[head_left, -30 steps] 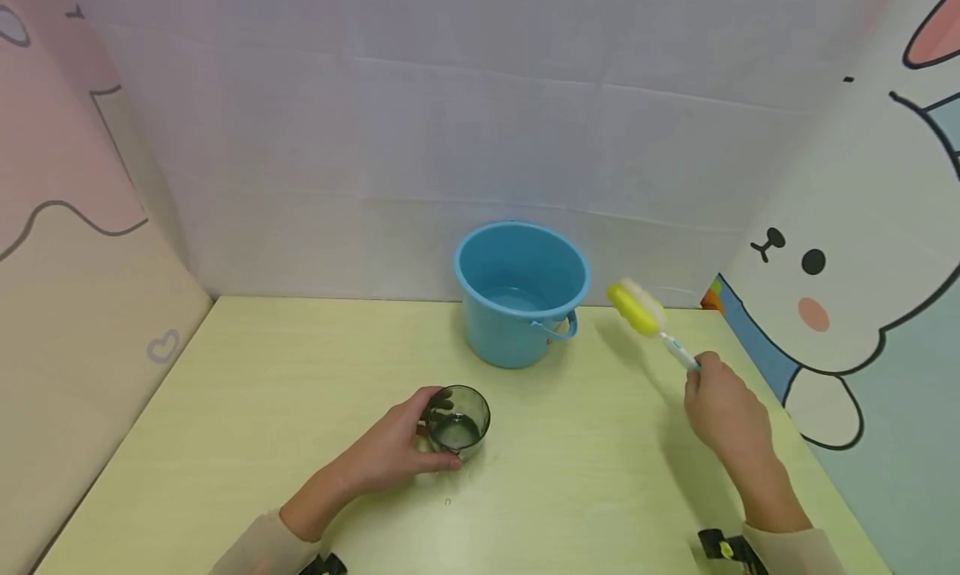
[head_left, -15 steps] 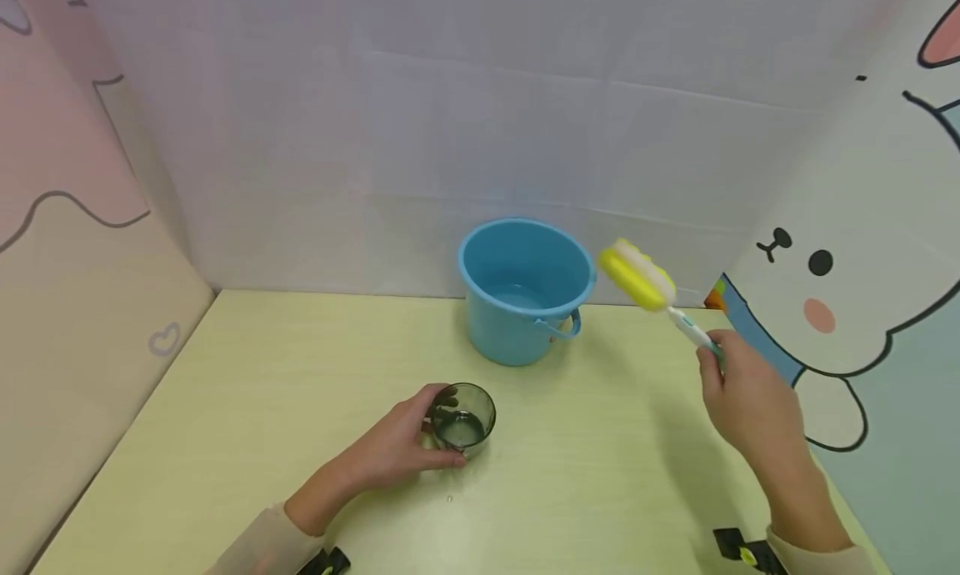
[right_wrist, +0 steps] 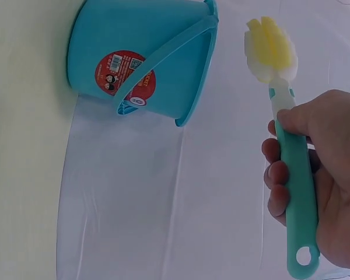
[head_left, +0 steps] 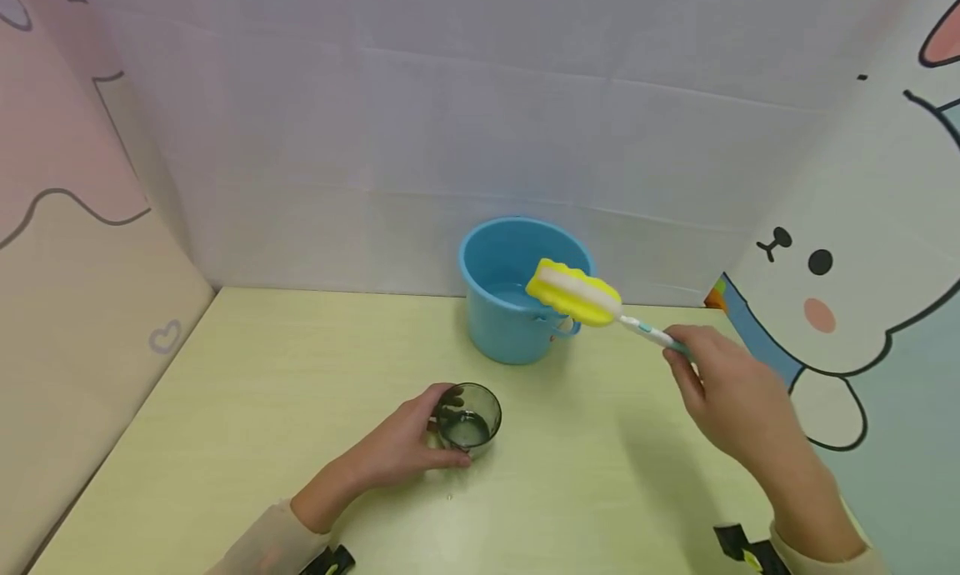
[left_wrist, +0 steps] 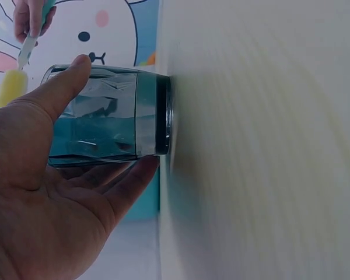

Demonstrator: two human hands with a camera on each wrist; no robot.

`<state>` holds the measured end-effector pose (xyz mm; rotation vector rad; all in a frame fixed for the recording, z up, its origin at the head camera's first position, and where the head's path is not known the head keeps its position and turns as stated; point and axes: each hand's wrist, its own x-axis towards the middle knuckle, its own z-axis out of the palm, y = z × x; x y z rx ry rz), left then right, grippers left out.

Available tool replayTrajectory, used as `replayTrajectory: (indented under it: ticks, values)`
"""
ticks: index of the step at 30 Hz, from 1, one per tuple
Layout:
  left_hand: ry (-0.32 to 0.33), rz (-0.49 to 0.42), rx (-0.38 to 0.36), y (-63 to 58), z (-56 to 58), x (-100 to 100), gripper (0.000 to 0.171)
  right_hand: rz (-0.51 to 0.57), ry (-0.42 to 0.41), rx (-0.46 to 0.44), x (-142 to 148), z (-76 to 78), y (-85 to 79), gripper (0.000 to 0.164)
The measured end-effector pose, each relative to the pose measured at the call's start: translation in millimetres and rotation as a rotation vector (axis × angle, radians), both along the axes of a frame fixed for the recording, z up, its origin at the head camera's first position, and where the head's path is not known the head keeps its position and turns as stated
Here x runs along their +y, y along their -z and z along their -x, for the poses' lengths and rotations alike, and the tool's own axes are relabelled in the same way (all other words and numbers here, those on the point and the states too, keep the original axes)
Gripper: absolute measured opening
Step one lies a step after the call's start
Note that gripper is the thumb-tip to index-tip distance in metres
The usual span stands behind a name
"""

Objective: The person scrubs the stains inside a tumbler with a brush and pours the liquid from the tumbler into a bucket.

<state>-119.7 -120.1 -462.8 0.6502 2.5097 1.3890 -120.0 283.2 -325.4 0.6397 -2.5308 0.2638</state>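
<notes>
sponge brush (head_left: 576, 292) up in the air, its yellow head hanging over the near rim of the blue bucket (head_left: 495, 329), right hand (head_left: 731, 396) wrapped round the teal handle. in front of the bucket, the glass cup (head_left: 468, 417) stands on the pale table (head_left: 225, 408), left hand (head_left: 401, 446) curled round its side, gripping it

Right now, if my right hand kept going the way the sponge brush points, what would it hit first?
Probably the blue bucket: the right hand aims the sponge brush over its rim, though depth is uncertain.
</notes>
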Motion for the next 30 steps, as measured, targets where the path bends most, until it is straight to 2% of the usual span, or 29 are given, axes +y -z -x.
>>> replayTrajectory:
  ticks: [3,8,11,13,15,18,20,22,23,30]
  values:
    - [0.006,-0.004,0.006,0.4,0.1,1,0.093,-0.026,-0.081,0.028,-4,1.6,-1.5,0.023]
    - [0.013,-0.010,0.011,0.3,-0.3,3,0.093,-0.088,-0.186,0.057,-12,6.0,-4.6,0.061]
    - [0.017,-0.013,0.007,0.6,-0.5,4,0.092,-0.132,-0.233,0.052,-16,9.0,-6.1,0.063]
    - [0.019,-0.017,-0.001,0.0,-0.8,5,0.092,-0.159,-0.263,0.044,-18,10.2,-6.3,0.046]
    - [0.019,-0.018,-0.010,-0.6,-1.1,6,0.092,-0.181,-0.285,0.042,-20,11.1,-6.3,0.045]
    - [0.016,-0.016,-0.025,-1.2,-1.2,8,0.093,-0.228,-0.303,0.034,-24,11.3,-8.4,0.018]
    - [0.014,-0.006,-0.026,-1.0,-1.0,9,0.094,-0.267,-0.307,0.031,-27,11.9,-10.5,0.018]
    - [0.017,0.002,-0.029,-0.3,-0.8,10,0.095,-0.313,-0.317,0.027,-30,12.7,-12.8,0.034]
    - [0.019,0.001,-0.032,-0.3,-0.6,10,0.096,-0.333,-0.323,0.028,-31,13.4,-13.5,0.036]
    - [0.028,-0.007,-0.064,-3.3,-0.3,13,0.093,-0.433,-0.352,0.056,-42,18.1,-16.8,0.038]
